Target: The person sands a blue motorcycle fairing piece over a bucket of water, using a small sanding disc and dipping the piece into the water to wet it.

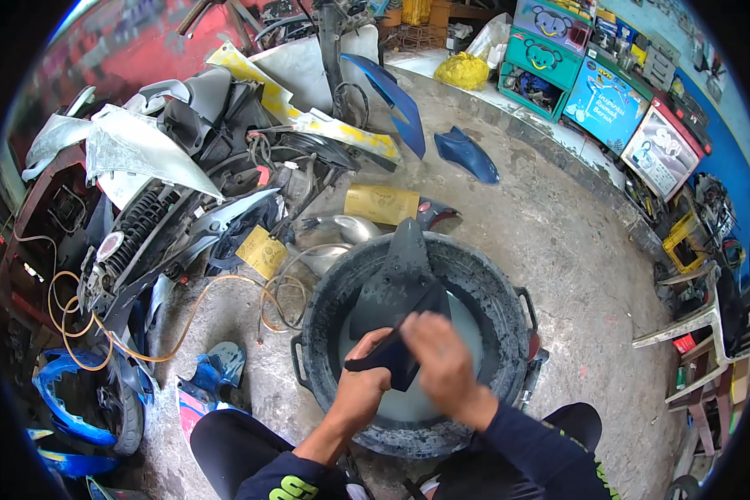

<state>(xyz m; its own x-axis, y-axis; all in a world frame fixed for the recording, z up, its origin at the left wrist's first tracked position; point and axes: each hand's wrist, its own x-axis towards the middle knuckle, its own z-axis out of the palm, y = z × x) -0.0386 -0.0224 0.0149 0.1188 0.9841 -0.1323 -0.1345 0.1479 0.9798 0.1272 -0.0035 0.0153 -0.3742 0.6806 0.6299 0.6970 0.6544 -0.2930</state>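
Note:
A round black tub point(315, 317) with side handles and cloudy water point(467, 375) in it sits between my knees. A wet dark grey plastic panel point(396, 271) stands in it, pointed end up against the far rim. My left hand point(362, 387) is closed on a darker black piece point(392, 371) at the lower front of the panel, over the water; I cannot tell if both are one part. My right hand point(448, 371) is blurred, fingers curled against the piece's upper right edge; whatever it may hold is hidden.
Motorcycle panels point(150, 154) and parts pile at the left, with an orange hose point(183, 333) and yellow paper sheets point(379, 202) on the floor. Blue panels point(467, 157) lie beyond the tub. Crates point(537, 54) and boxes line the right wall; a worn stand point(658, 337) is at far right.

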